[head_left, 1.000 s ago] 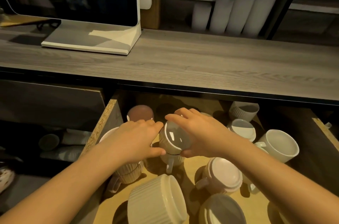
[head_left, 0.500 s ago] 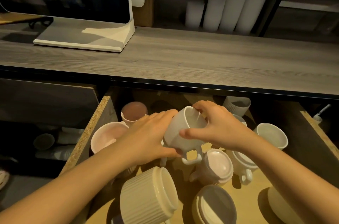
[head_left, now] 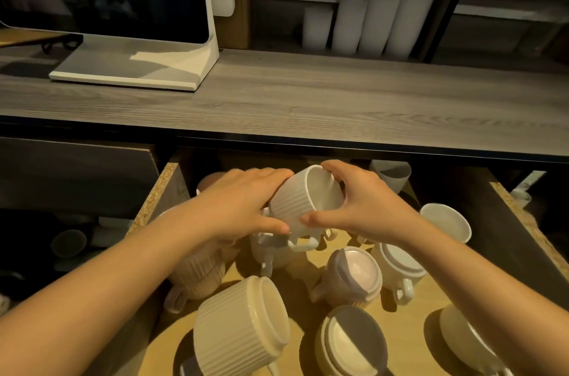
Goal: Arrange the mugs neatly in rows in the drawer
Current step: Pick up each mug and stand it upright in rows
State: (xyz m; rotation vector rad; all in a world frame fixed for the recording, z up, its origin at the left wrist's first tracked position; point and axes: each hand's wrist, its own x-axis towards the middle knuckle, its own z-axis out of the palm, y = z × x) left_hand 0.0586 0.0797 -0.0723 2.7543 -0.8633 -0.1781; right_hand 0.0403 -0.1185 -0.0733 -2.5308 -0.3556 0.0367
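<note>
Both hands grip one white ribbed mug [head_left: 303, 201], lifted above the open wooden drawer [head_left: 163, 187] and tipped so its mouth faces up and away, handle hanging below. My left hand [head_left: 243, 203] clasps its left side, my right hand [head_left: 363, 203] its right side. Under it stands another white mug [head_left: 271, 249]. A beige ribbed mug [head_left: 197, 277] sits at the left, a cream ribbed mug [head_left: 243, 326] lies on its side in front, and several upside-down mugs [head_left: 354, 277] fill the middle and right.
A grey wooden countertop [head_left: 308, 98] overhangs the drawer's back. On it stands a monitor on a white base [head_left: 132, 67]. White rolls [head_left: 369, 6] lean on the shelf behind. More mugs, one upright [head_left: 446, 221] and one ribbed [head_left: 391, 173], sit at the drawer's right back.
The white ribbed mug has been lifted from among the others and tilted, its mouth turning upward. Both hands rose with it toward the drawer's back.
</note>
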